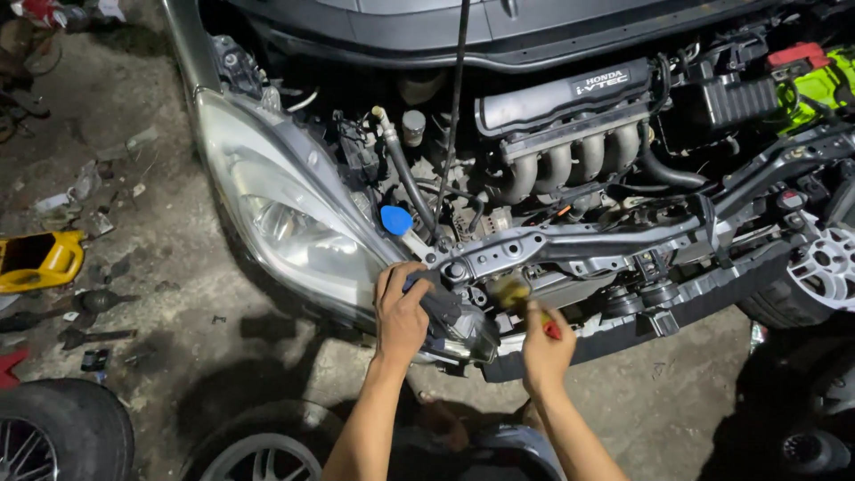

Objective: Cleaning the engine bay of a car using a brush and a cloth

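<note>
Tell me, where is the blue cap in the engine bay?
In the head view, the blue cap sits left of centre, just right of the headlight and above the left hand.

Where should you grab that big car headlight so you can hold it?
Probably at the headlight's lower inner corner, reaching in from the front. The left hand already grips there, where dark housing gives an edge; the clear lens is smooth, curved and offers no hold.

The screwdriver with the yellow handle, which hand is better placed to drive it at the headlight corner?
Probably right: the right hand grips the screwdriver beside the headlight, while the left hand is braced on the headlight's dark corner.
</note>
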